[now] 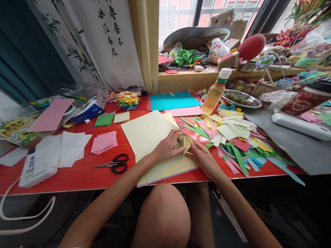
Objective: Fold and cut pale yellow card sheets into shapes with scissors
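Head view, worktable entry: 1 small pale yellow paper piece (187, 144), bent or folded, is being held upright between 2 bare hands, over the right part of the large pale sheets (144, 132). Left hand (168, 147): curling around the piece from its left side, thumb and fingers clamped on the paper. Right hand (205, 159): pinching the right edge, fingertips closed on it. Gripping from 2 sides is probably keeping so thin a piece steady and in shape; whether its lower edge is touching the sheets, I cannot tell. Scissors (119, 163): 1, lying left of the sheets, handles pointing toward the left forearm, presumably for easy reach. Small squares: 3 piles, pink squares (104, 142), green squares (103, 120) and cream squares (121, 117), apparently being sorted by colour. Mixed paper strips (239, 132): heaping at right, likely being kept off the working spot. Blue sheet (174, 100): lying flat toward the window. Drink bottle (215, 92): 1, standing capped behind the strips, seemingly clear of both elbows.
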{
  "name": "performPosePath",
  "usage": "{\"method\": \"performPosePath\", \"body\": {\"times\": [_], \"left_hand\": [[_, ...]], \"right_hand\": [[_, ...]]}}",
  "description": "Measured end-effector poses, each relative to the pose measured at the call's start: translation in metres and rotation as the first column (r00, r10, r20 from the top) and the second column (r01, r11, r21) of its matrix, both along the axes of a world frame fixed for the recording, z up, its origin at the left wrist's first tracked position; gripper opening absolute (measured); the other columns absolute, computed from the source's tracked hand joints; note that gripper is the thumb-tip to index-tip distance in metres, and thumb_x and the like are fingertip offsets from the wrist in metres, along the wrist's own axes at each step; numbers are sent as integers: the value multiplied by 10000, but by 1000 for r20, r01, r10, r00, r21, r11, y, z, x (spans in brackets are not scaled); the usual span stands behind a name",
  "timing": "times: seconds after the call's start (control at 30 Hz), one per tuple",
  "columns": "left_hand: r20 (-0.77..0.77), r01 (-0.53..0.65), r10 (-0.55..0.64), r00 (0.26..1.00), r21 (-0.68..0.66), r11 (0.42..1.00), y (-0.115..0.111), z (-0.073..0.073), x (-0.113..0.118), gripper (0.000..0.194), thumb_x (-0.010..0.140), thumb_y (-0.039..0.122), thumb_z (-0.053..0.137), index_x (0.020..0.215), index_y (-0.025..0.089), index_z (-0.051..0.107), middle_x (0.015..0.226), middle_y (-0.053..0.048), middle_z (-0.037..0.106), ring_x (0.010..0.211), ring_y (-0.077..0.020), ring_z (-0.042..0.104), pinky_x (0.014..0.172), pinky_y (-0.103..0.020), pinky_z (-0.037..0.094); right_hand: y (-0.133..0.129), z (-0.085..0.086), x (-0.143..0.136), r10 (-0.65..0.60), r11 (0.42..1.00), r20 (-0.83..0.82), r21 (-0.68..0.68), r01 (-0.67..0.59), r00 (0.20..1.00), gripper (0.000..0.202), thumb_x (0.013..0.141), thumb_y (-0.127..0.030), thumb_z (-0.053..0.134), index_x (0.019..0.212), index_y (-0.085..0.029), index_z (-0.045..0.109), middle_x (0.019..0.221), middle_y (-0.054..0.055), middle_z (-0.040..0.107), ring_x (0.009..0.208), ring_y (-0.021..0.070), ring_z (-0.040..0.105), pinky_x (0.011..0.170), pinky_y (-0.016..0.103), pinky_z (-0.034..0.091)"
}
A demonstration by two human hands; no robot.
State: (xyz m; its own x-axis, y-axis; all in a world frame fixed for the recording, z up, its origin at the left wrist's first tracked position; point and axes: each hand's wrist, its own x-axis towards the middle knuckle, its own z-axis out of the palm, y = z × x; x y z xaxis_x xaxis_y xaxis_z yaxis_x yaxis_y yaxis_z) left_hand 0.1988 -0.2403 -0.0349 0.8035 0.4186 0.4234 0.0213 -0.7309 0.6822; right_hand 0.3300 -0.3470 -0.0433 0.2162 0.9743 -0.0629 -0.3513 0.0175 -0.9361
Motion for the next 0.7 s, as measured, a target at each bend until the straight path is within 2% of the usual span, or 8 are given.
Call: {"method": "performPosePath", "body": {"times": [0.13,0.23,0.37,0.47,0.53,0.6,0.63,0.7], "left_hand": [[22,-20,21,1000,-28,999,1,0,-1,444,775,164,477,1206,234,399,1263,-77,420,994,-181,498,672,-254,481],[15,-63,65,998,-121,991,1,0,-2,475,746,101,422,1204,225,401,1251,-66,437,972,-176,490,696,-262,463],[-10,-118,120,993,-275,954,2,-1,0,468,731,102,414,1184,218,420,1258,-64,430,920,-165,484,732,-278,445],[-30,-173,174,984,-375,911,5,-5,3,469,734,147,464,1193,218,403,1276,-67,409,965,-168,465,768,-283,434],[-54,-215,212,976,-429,877,6,-8,5,468,740,177,489,1196,213,395,1125,-59,487,894,-150,490,763,-282,423],[-66,-223,218,974,-477,850,8,-9,6,436,757,189,476,1187,212,403,865,-7,516,740,-119,500,714,-273,412],[-54,-204,206,977,-507,838,8,-9,6,418,765,191,466,1178,214,408,772,18,494,683,-110,492,686,-266,408],[6,-136,169,986,-572,809,7,-6,5,405,768,190,467,1169,216,411,718,35,487,652,-103,493,663,-255,406]], "right_hand": [[0,1,-2,-32,999,18,18,32,999,450,853,-385,495,1297,-323,455,1155,18,617,974,188,614,852,376,486],[1,2,-2,-101,995,100,-9,102,990,510,848,-356,492,1345,-318,385,1033,14,651,891,173,632,807,356,508],[0,1,-1,-163,981,299,-49,186,940,572,806,-296,527,1356,-292,370,716,-31,614,701,149,635,693,305,534],[-2,3,-1,-128,985,439,-49,166,889,525,821,-297,486,1338,-271,403,564,-60,555,458,115,558,485,246,492],[-5,6,-3,-85,989,508,-64,136,857,475,839,-324,458,1308,-244,449,480,-68,527,328,89,445,356,210,388],[-7,8,-4,-53,989,552,-88,121,832,439,846,-371,453,1250,-211,518,409,-70,491,272,72,361,307,194,308],[-7,9,-5,-39,988,557,-101,114,830,438,843,-398,460,1224,-196,541,388,-69,477,265,69,349,304,192,298],[-8,10,-6,-12,988,528,-125,91,849,483,821,-445,494,1217,-172,544,405,-56,496,282,70,372,310,191,302]]}}
